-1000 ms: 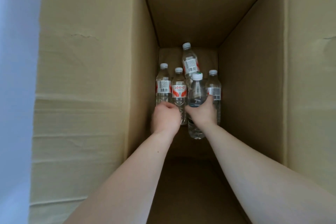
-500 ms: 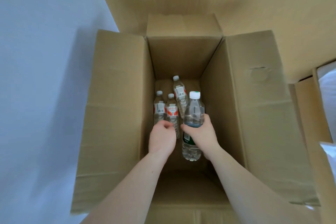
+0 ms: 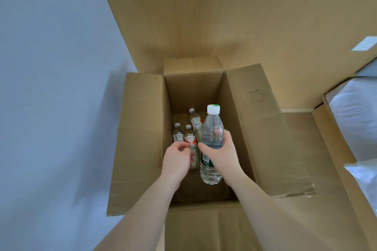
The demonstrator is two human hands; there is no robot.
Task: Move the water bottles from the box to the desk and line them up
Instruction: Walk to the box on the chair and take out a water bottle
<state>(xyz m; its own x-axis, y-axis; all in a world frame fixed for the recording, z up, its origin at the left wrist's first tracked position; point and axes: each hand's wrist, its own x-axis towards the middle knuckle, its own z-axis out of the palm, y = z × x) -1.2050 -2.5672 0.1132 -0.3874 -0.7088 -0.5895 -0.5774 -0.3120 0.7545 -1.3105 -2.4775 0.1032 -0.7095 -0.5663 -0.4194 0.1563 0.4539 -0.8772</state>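
An open cardboard box (image 3: 140, 138) stands below me. My right hand (image 3: 221, 156) grips a clear water bottle (image 3: 212, 128) with a white cap and a green label around its middle, upright at the level of the box's rim. My left hand (image 3: 176, 161) hovers beside it with fingers loosely curled, holding nothing. Deep in the box stand three smaller bottles: a red-labelled one (image 3: 177, 135) at left, another red-labelled one (image 3: 189, 138) partly behind my left fingers, and a third bottle (image 3: 195, 122) leaning behind them.
A tall wood-coloured panel (image 3: 204, 16) with a dark top edge rises behind the box. To the right lies another open carton (image 3: 330, 159) holding white plastic-wrapped goods (image 3: 355, 118). A pale wall and floor (image 3: 51, 108) fill the left.
My view has pulled up and back from the box. My right hand has lifted the green-labelled bottle from the bottom to the rim. My left hand has risen with it, empty.
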